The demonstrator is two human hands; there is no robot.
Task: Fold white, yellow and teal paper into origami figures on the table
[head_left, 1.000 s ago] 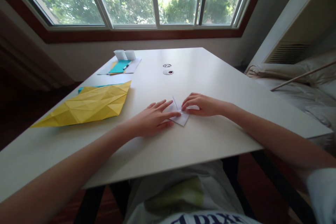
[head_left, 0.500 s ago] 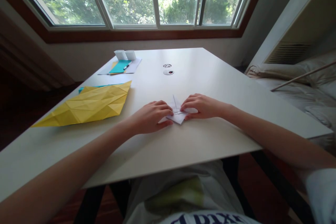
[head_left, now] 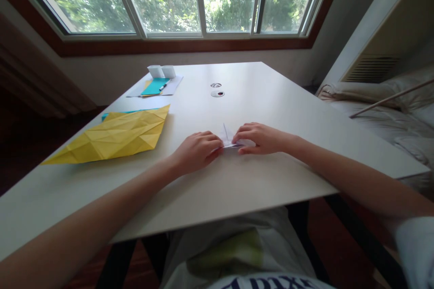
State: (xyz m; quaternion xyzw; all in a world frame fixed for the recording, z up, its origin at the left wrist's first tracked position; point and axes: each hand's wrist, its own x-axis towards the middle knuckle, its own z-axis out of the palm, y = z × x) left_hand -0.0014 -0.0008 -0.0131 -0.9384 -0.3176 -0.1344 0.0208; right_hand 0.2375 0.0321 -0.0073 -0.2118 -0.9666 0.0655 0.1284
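Folded white paper [head_left: 228, 139] lies between the two hands at the near middle of the table, its near part lifted or creased up. The white table [head_left: 190, 201] is the largest thing here, reaching away to the window [head_left: 162, 4] at the far side. On its left lies a big creased yellow paper [head_left: 117, 137], with a bit of blue showing behind it. The left hand [head_left: 199, 150] has its thumb and fingers closed on the white paper's left edge. The right hand [head_left: 259, 137] touches the right side with bent fingers, thumb nearer; whether it grips, I cannot tell. At far left, a blue sheet [head_left: 155, 86] lies near two small white containers [head_left: 162, 72]. Two round discs [head_left: 217, 93] sit far middle; a pen [head_left: 165, 84] rests on the blue sheet.
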